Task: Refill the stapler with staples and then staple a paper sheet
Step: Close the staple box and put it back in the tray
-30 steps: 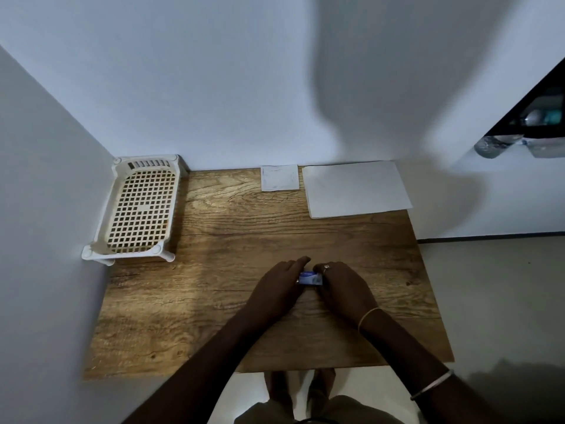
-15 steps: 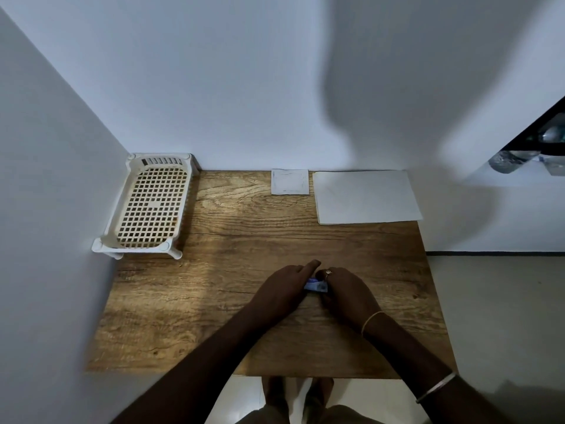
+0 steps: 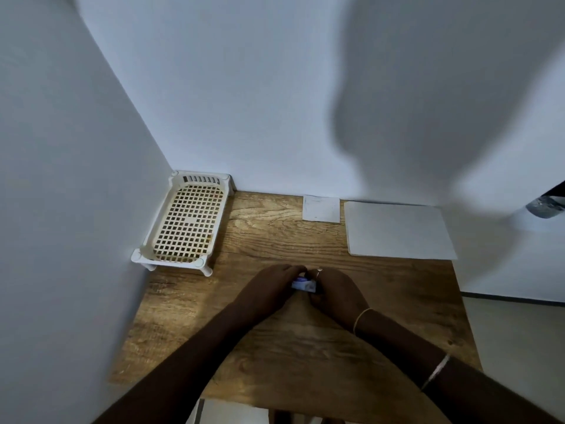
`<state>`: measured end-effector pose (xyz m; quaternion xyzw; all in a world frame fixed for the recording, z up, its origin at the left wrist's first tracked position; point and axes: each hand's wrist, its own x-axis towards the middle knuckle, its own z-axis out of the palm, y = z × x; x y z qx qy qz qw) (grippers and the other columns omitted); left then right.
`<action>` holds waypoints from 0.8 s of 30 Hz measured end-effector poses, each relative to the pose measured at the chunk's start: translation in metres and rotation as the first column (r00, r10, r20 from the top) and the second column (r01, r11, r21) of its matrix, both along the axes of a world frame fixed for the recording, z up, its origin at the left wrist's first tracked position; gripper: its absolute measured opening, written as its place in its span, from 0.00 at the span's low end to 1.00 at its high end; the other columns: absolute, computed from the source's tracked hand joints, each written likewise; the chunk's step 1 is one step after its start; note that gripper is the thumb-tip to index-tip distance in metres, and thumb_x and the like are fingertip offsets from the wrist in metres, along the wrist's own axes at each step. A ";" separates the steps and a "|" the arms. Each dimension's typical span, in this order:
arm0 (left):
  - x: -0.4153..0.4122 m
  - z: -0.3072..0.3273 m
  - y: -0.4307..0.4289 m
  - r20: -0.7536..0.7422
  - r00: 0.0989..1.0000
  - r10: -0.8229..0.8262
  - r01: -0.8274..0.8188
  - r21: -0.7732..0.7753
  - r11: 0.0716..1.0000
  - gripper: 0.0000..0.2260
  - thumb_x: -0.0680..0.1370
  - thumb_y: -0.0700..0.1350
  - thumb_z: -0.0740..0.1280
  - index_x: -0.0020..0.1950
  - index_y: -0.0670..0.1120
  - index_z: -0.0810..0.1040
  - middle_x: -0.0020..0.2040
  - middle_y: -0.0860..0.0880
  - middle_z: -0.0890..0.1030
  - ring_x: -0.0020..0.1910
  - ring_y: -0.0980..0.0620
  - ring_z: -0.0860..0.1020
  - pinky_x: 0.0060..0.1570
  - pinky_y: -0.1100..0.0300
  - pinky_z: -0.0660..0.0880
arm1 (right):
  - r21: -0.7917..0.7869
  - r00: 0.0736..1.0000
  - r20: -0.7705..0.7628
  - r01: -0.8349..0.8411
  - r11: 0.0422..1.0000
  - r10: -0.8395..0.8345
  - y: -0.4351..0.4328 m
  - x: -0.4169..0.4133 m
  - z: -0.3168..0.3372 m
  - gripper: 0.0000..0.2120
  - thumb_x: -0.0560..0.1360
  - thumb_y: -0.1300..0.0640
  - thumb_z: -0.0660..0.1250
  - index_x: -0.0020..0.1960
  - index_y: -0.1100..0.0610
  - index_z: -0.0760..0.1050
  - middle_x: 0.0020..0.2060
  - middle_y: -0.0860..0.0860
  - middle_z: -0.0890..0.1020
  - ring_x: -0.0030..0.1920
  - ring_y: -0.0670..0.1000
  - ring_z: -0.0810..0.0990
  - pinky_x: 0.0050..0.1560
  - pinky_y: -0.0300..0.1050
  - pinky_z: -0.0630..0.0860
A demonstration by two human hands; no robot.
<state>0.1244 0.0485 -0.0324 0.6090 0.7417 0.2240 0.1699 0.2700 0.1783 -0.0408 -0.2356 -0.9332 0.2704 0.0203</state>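
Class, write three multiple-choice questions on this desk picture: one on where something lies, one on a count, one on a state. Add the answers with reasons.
1. Where is the plastic tray?
A. back left corner of the desk
B. front right corner
C. on the floor

2. How many white paper pieces lie at the back of the desk?
A. one
B. two
C. four

3. What are the two hands doing?
A. resting flat and apart
B. together around a small blue-and-white object
C. lifting the large sheet

Answers:
1 A, it sits against both walls.
2 B, a small square and a large sheet.
3 B, left hand and right hand close on the small object between them.
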 end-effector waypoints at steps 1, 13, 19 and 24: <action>-0.013 0.005 -0.002 -0.001 1.000 0.018 -0.018 0.004 1.000 0.19 0.77 0.41 0.71 0.68 0.45 0.77 0.61 0.44 0.83 0.57 0.45 0.81 0.54 0.51 0.77 | -0.004 1.000 -0.015 -0.014 1.000 0.014 0.000 -0.014 0.004 0.12 0.72 0.56 0.70 0.55 0.51 0.81 0.46 0.50 0.85 0.46 0.51 0.82 0.42 0.44 0.75; -0.181 0.062 -0.026 -0.120 0.976 0.180 -0.173 0.064 0.983 0.13 0.75 0.38 0.74 0.59 0.45 0.84 0.52 0.46 0.86 0.50 0.46 0.83 0.50 0.50 0.78 | 0.051 0.981 -0.089 -0.168 0.984 0.172 -0.007 -0.206 0.057 0.07 0.73 0.57 0.70 0.50 0.57 0.81 0.46 0.57 0.84 0.47 0.58 0.82 0.42 0.47 0.74; -0.260 0.068 -0.040 -0.091 0.962 0.259 -0.250 0.101 0.963 0.16 0.73 0.36 0.77 0.60 0.44 0.84 0.53 0.46 0.87 0.51 0.49 0.84 0.51 0.58 0.76 | 0.104 0.973 -0.075 -0.211 0.972 0.219 -0.014 -0.292 0.063 0.10 0.73 0.59 0.71 0.54 0.58 0.81 0.50 0.57 0.85 0.51 0.59 0.83 0.46 0.45 0.75; -0.296 0.046 -0.041 -0.083 0.948 0.307 -0.302 0.072 0.951 0.16 0.73 0.36 0.77 0.60 0.42 0.84 0.54 0.45 0.86 0.53 0.48 0.84 0.50 0.66 0.71 | 0.091 0.979 -0.036 -0.198 0.976 0.202 -0.016 -0.334 0.047 0.08 0.72 0.61 0.70 0.52 0.58 0.79 0.50 0.57 0.84 0.52 0.59 0.83 0.44 0.45 0.74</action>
